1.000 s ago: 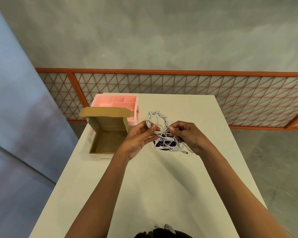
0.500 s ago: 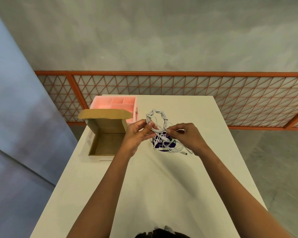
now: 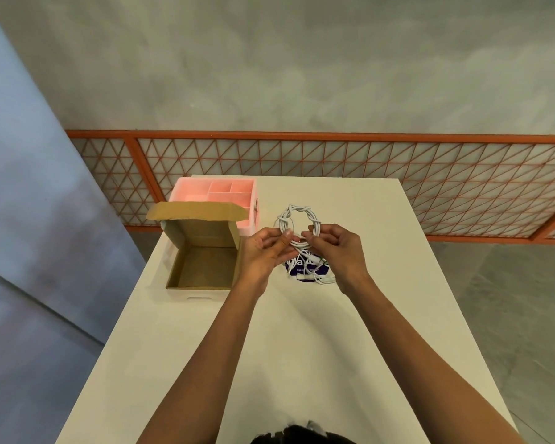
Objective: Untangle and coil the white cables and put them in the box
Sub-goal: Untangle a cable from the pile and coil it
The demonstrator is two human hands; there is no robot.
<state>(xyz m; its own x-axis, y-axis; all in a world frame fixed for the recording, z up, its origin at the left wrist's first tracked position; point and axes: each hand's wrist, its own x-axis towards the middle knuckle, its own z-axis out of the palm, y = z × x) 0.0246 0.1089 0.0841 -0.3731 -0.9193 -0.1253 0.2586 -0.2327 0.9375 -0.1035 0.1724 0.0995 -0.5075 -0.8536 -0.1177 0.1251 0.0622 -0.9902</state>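
White cables (image 3: 298, 209) wound into a twisted ring, held up off the table (image 3: 302, 363) between both hands. Lower edge of the ring pinched on one side by thumb and forefinger of the left hand (image 3: 263, 251), on the other by thumb and forefinger of the right hand (image 3: 343, 248). Fingertips (image 3: 285, 233) of the two hands close together, almost meeting. Remaining fingers of each hand loosely curled behind the pinch, not spread. Rest of the ring rising beyond the fingertips, away from the body.

Loose ends and white plugs trailing down on the near side of the fingers, between the two wrists, in a small tangle over a dark purple item (image 3: 322, 270) with white lettering too small to read. Purple item flat on the table.

Just beside the left hand's knuckles, on their outer side: open cardboard box (image 3: 202, 267), brown inside, white outside, lid flap standing up at its far edge. Beyond that flap, farther from the fingers: pink divided organiser (image 3: 189, 197), touching the box or just behind it, hard to say which.

Bare forearms reaching in from the near edge of the table. Past the table's far end, well beyond the fingertips: orange lattice railing (image 3: 366, 161).
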